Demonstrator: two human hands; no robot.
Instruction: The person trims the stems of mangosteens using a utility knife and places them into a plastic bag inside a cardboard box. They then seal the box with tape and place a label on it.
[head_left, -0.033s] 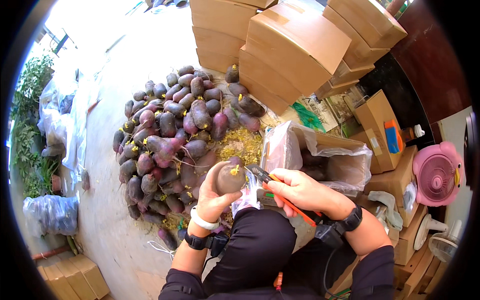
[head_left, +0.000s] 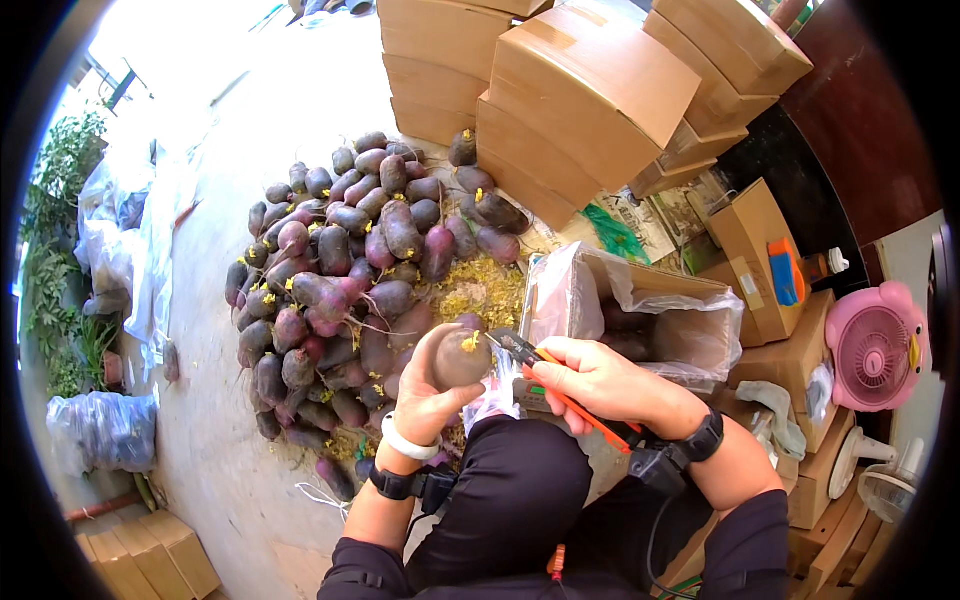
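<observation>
Near the knee [head_left: 520, 462], clamping a probably firm, hefty root [head_left: 462, 362] mid-body in left fingers [head_left: 424, 352] and orange-handled clippers [head_left: 522, 349] in right fingers [head_left: 562, 378].

The left hand [head_left: 425, 398] cups a dark root [head_left: 458, 364] with a yellow tuft [head_left: 469, 343]; the right hand [head_left: 592, 382] grips orange-handled clippers [head_left: 522, 350], tip just beside it. Beyond lies a heap of purplish roots [head_left: 335, 250] (several likewise tufted), near a plastic-lined carton [head_left: 563, 290].

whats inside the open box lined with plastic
Dark, rounded root vegetables show inside the cardboard box, within its translucent plastic liner. Whatever lies beneath them is covered and cannot be seen.
</observation>
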